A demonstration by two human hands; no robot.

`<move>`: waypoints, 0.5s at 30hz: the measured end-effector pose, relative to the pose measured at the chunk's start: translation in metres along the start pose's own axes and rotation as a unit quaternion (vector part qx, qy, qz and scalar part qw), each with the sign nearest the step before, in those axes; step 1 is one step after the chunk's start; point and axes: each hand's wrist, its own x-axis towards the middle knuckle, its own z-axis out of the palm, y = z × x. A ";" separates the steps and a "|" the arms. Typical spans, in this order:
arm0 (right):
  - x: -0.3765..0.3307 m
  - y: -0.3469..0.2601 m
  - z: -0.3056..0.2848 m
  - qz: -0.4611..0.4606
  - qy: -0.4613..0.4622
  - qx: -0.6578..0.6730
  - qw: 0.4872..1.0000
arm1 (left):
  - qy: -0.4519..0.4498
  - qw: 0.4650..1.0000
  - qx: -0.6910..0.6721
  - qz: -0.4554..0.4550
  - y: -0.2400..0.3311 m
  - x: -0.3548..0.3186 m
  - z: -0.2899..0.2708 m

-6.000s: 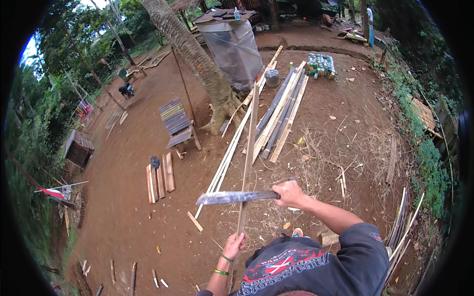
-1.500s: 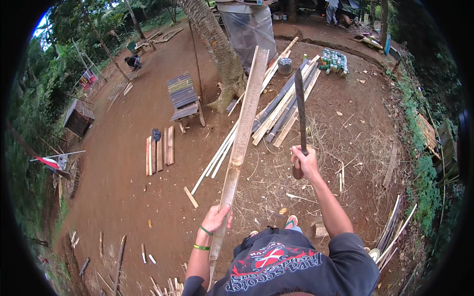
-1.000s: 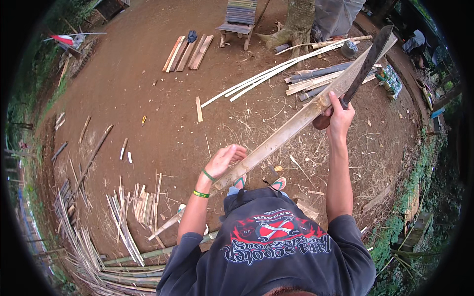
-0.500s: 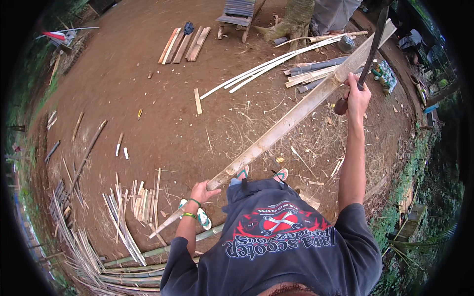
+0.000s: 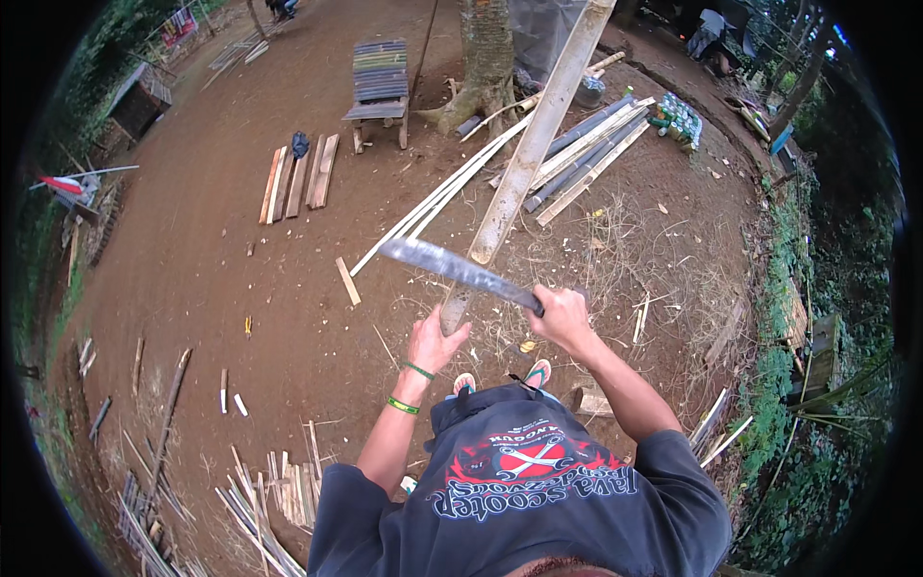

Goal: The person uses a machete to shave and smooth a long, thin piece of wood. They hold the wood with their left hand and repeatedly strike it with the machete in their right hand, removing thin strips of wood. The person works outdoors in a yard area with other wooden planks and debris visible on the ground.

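My left hand point(image 5: 435, 343) is closed around the lower end of a long split bamboo strip point(image 5: 524, 159), which slants up and away to the right with its pale inner face and node ridges showing. My right hand point(image 5: 561, 317) grips the handle of a machete point(image 5: 452, 264). Its dark, worn blade points left and crosses over the strip just above my left hand; whether the edge touches the bamboo I cannot tell. The machete's handle is mostly hidden in my fingers.
Bamboo and wood lengths point(image 5: 591, 154) lie ahead right, beside long pale strips point(image 5: 437, 197). Planks point(image 5: 298, 183), a slatted chair point(image 5: 380, 82) and a tree trunk point(image 5: 487, 58) stand farther off. Cut sticks point(image 5: 288, 495) lie near left; a wood block point(image 5: 594, 401) sits by my feet.
The machete has swung from upright at the far right to lying across the strip, pointing left. My right hand came nearer; my left hand moved forward and right, and the strip is steeper.
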 end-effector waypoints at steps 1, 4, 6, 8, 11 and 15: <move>0.003 0.003 -0.006 -0.042 -0.008 -0.037 0.998 | -0.005 1.000 -0.001 0.005 0.005 0.007 0.003; 0.022 0.033 -0.039 -0.077 0.041 -0.106 0.990 | -0.001 0.999 -0.034 0.020 0.021 0.010 0.005; 0.036 0.064 -0.068 -0.047 0.096 -0.142 0.984 | 0.012 0.997 -0.065 0.047 0.030 0.008 -0.002; 0.056 0.099 -0.111 0.083 0.160 -0.162 0.970 | -0.038 0.998 -0.055 -0.018 0.041 0.004 -0.015; 0.061 0.144 -0.139 0.135 0.266 -0.157 0.942 | -0.117 0.986 -0.103 -0.055 0.036 -0.013 -0.015; 0.046 0.095 -0.103 0.138 0.069 -0.111 0.982 | -0.192 0.961 -0.174 -0.093 0.056 -0.001 -0.015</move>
